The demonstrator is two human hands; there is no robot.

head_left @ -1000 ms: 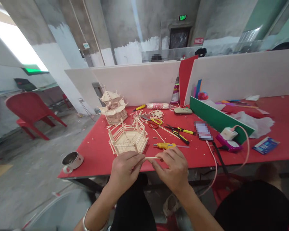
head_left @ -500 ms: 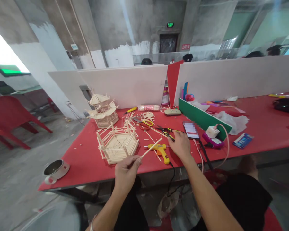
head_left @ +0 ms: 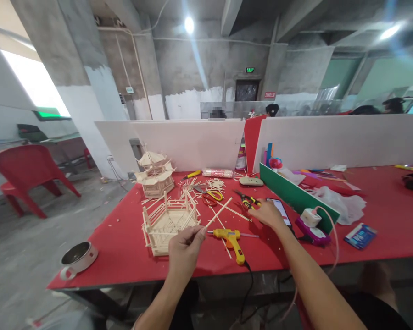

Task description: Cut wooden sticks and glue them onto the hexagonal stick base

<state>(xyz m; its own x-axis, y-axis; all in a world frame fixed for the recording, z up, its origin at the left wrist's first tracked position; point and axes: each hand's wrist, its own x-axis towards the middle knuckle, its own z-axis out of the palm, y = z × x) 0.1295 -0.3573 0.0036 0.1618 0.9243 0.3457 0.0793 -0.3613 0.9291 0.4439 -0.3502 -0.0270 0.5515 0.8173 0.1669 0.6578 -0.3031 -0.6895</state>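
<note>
My left hand (head_left: 185, 246) pinches a thin wooden stick (head_left: 219, 212) that slants up to the right, just in front of a low hexagonal stick frame (head_left: 168, 221) on the red table (head_left: 124, 247). My right hand (head_left: 268, 213) reaches out over the table and rests on the black-and-yellow pliers (head_left: 248, 200), fingers curled over the handles. A yellow glue gun (head_left: 231, 239) lies between my two hands, its black cord running off the front edge. A smartphone (head_left: 281, 211) lies just right of my right hand.
A stick pagoda model (head_left: 154, 174) stands behind the frame, with loose sticks and scissors (head_left: 211, 195) nearby. A green board (head_left: 296, 196), charger, pink device, crumpled plastic and a blue packet lie at right. White dividers run along the back. A metal cup (head_left: 76, 256) sits at the left corner.
The two hands held the stick together a second ago. My right hand let go and reached forward to the pliers; the left keeps the stick. The view tilted up.
</note>
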